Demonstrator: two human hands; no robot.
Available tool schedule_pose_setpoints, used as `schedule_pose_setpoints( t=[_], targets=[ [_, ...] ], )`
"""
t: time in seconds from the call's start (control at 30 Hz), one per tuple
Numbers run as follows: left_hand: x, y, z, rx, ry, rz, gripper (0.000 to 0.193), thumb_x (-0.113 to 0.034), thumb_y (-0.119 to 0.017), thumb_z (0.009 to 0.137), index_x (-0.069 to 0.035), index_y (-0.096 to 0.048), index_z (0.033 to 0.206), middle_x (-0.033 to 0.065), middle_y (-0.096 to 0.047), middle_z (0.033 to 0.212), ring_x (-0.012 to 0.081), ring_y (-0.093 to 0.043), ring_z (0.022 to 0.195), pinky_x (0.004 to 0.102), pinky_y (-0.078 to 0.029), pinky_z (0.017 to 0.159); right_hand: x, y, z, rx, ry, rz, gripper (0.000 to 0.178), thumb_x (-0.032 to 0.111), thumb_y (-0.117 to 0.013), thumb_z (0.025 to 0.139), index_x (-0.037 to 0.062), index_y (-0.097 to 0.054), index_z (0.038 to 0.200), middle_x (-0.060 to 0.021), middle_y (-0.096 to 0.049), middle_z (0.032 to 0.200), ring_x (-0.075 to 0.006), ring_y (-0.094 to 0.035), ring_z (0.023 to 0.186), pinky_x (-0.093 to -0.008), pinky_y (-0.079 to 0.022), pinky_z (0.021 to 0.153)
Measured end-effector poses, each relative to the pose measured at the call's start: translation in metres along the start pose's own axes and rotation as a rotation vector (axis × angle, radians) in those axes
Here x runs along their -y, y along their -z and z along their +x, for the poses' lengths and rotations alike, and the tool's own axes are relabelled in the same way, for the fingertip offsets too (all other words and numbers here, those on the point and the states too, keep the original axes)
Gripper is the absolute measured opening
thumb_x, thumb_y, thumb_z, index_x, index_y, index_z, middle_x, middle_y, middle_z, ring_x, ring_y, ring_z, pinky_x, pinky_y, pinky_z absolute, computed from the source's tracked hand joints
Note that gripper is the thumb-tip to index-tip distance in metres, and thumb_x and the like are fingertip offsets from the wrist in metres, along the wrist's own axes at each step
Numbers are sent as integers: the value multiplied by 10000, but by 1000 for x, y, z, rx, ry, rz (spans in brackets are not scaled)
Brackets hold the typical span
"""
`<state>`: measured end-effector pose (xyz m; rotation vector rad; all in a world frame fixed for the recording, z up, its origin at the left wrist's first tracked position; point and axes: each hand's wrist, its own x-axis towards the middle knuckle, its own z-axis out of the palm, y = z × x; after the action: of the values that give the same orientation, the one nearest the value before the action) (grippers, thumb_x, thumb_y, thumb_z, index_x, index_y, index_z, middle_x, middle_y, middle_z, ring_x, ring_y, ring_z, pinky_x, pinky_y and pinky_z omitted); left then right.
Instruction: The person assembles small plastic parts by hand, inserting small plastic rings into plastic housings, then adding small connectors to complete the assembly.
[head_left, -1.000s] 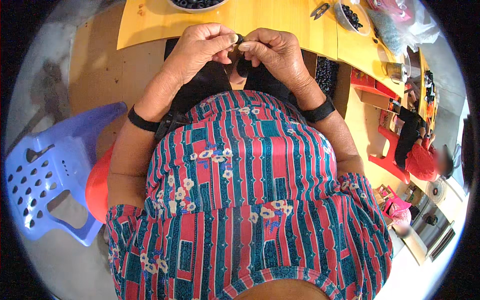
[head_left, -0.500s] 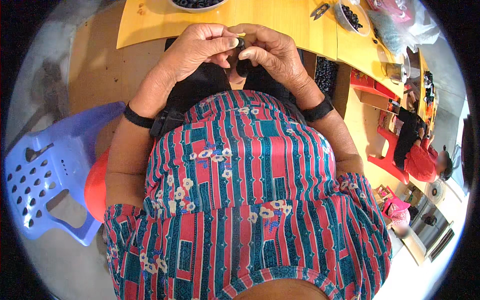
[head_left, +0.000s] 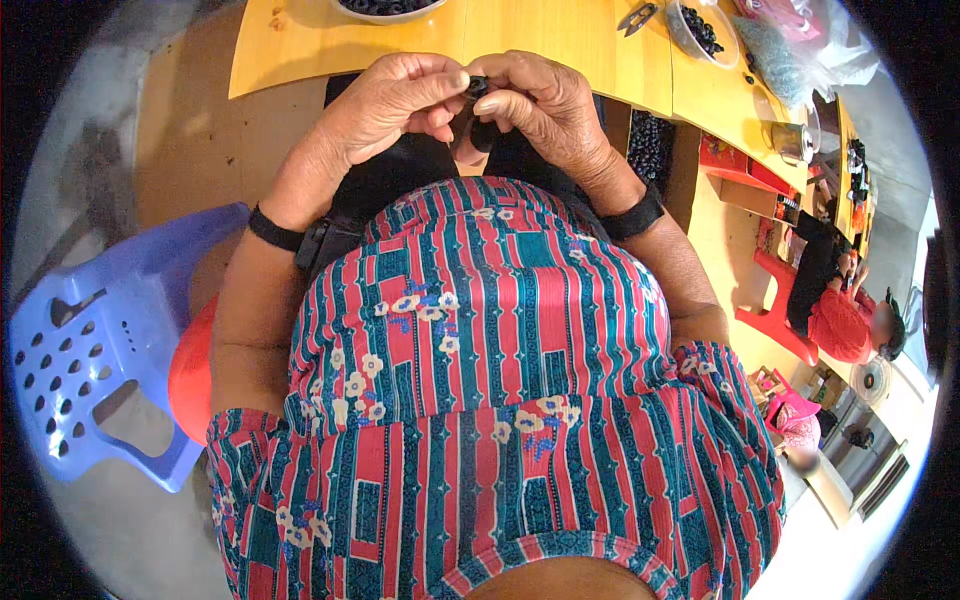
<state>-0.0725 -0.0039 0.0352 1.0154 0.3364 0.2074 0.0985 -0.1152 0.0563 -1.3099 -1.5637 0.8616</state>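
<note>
A small black ring-shaped piece (head_left: pixel 477 88) is held up between my two hands, just past the table's near edge. My right hand (head_left: pixel 545 108) pinches it between thumb and forefinger. On its other side, my left hand (head_left: pixel 400 103) has thumb and forefinger pressed together at the piece, with the other fingers curled. The fingertips partly cover it. Beyond my hands, a white bowl (head_left: pixel 388 20) with many black ring-like pieces stands on the yellow table (head_left: pixel 540 35).
Thread snips (head_left: pixel 637 18) lie near a clear tub (head_left: pixel 684 52) of black pieces. Plastic bags (head_left: pixel 800 55) and a metal cup (head_left: pixel 790 142) stand farther right. A blue plastic chair (head_left: pixel 120 330) is at my left. A person in red (head_left: pixel 840 325) sits at the right.
My hands have dipped slightly, and more of the black piece shows between the fingertips. The grip looks much the same.
</note>
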Motion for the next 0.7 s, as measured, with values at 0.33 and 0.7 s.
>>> schedule_pose_setpoints(
  t=[0.33,0.7],
  targets=[
    [-3,-3,-4,23,-48,-42,256,-282,-574,885,-28,-602,886,-28,-530,694,32,-509,592,189,-515,585,7,-3,4,-126,123,-185,261,240,-686,749,101,-640,964,-64,-632,822,-201,-626,731,-281,-491,639],
    [-1,-7,-3,-131,-112,-48,215,-205,-614,859,-19,-612,966,-29,-561,736,24,-523,615,156,-467,561,-1,-10,-1,-241,-82,163,169,176,-673,806,30,-635,883,6,-592,617,-36,-541,538,-186,-450,486]
  ],
)
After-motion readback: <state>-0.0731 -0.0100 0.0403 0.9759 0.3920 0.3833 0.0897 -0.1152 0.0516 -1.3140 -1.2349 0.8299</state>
